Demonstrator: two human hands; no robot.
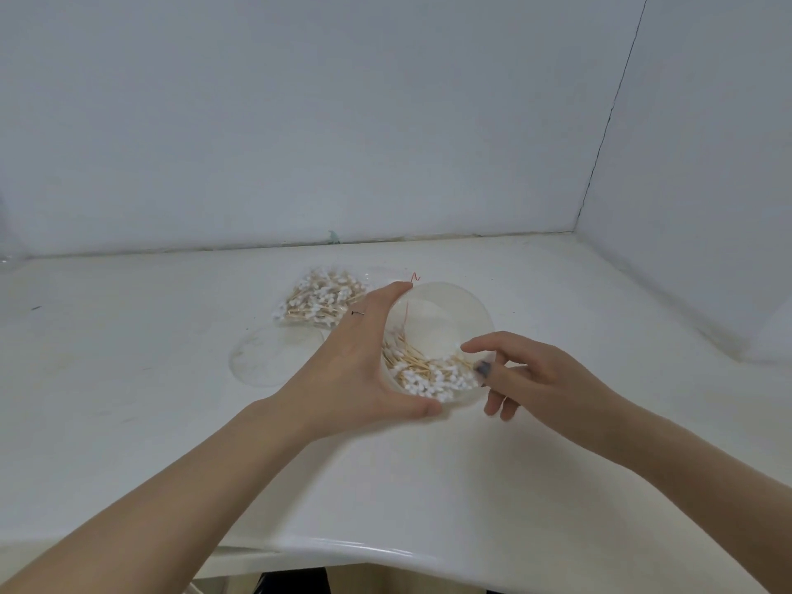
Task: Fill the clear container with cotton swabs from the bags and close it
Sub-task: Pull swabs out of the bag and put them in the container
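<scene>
The clear round container (445,312) stands on the white counter, tilted toward me, with a heap of wooden-stick cotton swabs (428,370) in its near side. My left hand (360,358) grips its left wall, fingers behind and thumb in front. My right hand (527,375) sits at the container's right rim, thumb and forefinger reaching over the swabs; whether they pinch any is unclear. A clear bag of cotton swabs (319,300) lies behind my left hand. The clear round lid (270,358) lies flat to the left.
White walls close off the counter (471,465) at the back and on the right, meeting in a corner at far right. The counter's rounded front edge runs near the bottom. A small red twist tie (415,277) lies behind the container.
</scene>
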